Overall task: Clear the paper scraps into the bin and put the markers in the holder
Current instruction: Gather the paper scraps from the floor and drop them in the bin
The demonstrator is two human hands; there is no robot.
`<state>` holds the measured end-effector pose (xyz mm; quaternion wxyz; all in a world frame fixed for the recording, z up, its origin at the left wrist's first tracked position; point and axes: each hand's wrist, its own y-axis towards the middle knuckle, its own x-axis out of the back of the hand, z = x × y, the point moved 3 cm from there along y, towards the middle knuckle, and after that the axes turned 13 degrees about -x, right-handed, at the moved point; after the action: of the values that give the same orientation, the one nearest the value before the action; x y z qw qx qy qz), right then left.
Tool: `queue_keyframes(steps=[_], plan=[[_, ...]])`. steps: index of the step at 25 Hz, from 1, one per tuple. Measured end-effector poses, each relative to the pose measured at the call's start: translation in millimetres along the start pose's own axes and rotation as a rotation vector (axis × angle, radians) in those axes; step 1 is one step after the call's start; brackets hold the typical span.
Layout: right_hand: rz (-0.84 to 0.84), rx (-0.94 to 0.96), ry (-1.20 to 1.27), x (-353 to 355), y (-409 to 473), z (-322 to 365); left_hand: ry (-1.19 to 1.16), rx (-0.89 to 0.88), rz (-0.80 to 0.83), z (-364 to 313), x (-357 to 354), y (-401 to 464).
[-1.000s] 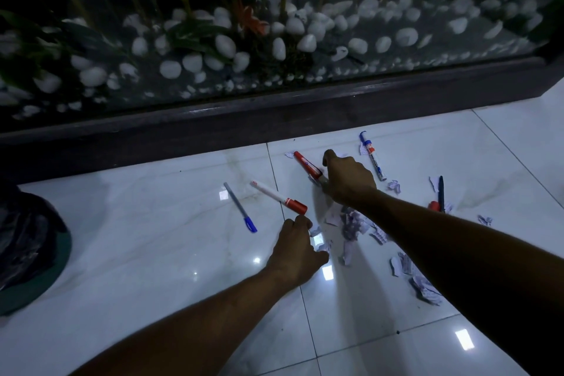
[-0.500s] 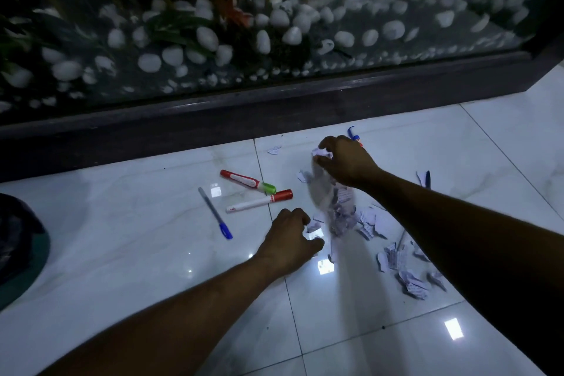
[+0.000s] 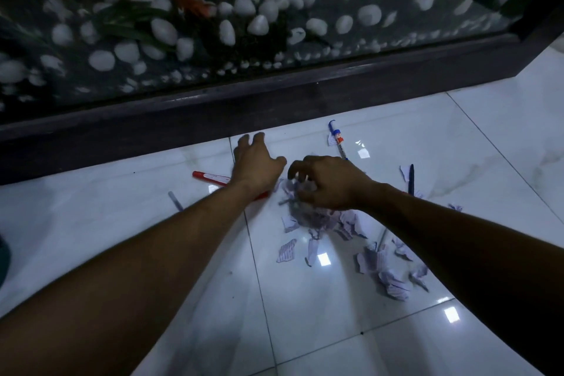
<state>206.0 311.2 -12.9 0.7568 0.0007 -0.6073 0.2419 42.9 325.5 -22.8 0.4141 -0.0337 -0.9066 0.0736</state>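
Curled over the heap of paper scraps [image 3: 317,217], the right hand [image 3: 329,185] claws at them, though blur hides any real grasp. Beyond, the left hand [image 3: 256,166] spreads open above the red marker [image 3: 209,176].

paper scraps [image 3: 320,220] right of marker [image 3: 210,176], on floor [image 3: 122,223]

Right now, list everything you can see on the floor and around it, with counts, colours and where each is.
Paper scraps: many, white lined, scattered on the floor under and right of the right hand.
Red marker: one, left of the left hand, partly hidden.
Blue-capped pens: two, far centre and under the left forearm.
Dark pen: one, right.
Tiled floor: white, glossy.
Planter: dark ledge, white pebbles behind.
Left hand: fingers spread.
Right hand: fingers curled on scraps.
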Motion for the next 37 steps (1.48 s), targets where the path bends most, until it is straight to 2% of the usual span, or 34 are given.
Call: queue_keyframes(steps=[2,4,7,11,16,18,20,23,25,29,31,33,34,36,37], plan=[[-0.062,-0.074,0.090,9.5,5.7,-13.5,0.055,0.097,0.080,-0.8,-0.6,14.1],[-0.113,-0.181,0.129,18.4,15.8,-28.6,0.112,0.107,0.160,-11.0,-9.5,13.6],[-0.064,-0.307,0.074,20.2,28.6,-45.8,0.082,-0.047,0.265,-31.5,-40.8,-7.3],[0.017,-0.351,-0.091,9.7,30.2,-47.5,0.035,-0.218,0.335,-44.7,-77.1,-40.1],[-0.111,-0.236,-0.052,-0.2,17.2,-41.5,-0.132,-0.231,0.240,-39.4,-66.2,-47.3],[-0.064,-0.221,0.037,-4.6,8.8,-42.9,-0.129,-0.201,0.210,-28.6,-56.9,-43.6],[-0.057,-0.229,0.056,-3.0,4.9,-48.5,-0.099,-0.181,0.243,-20.2,-53.1,-42.0],[-0.212,-0.313,0.093,10.8,11.0,-68.3,-0.088,-0.196,0.315,-21.8,-56.8,-46.0],[-0.220,-0.319,0.048,12.9,13.4,-75.5,-0.071,-0.250,0.379,-26.6,-63.6,-54.8],[-0.070,-0.122,-0.144,1.6,0.9,-60.2,-0.075,-0.316,0.489,-36.6,-73.8,-78.8],[-0.136,-0.072,-0.196,4.8,-4.2,-55.7,-0.114,-0.323,0.467,-40.1,-71.8,-82.2],[-0.262,-0.205,-0.176,15.5,-0.2,-66.7,-0.104,-0.335,0.438,-38.1,-68.1,-79.9],[-0.259,-0.338,-0.135,20.6,2.7,-75.4,-0.095,-0.327,0.433,-35.5,-67.2,-77.6],[-0.148,-0.573,0.013,21.5,8.9,-86.3,-0.057,-0.308,0.459,-32.3,-69.0,-72.9],[-0.111,-0.633,0.090,19.1,11.1,-86.3,-0.039,-0.310,0.475,-34.3,-70.0,-72.7]])
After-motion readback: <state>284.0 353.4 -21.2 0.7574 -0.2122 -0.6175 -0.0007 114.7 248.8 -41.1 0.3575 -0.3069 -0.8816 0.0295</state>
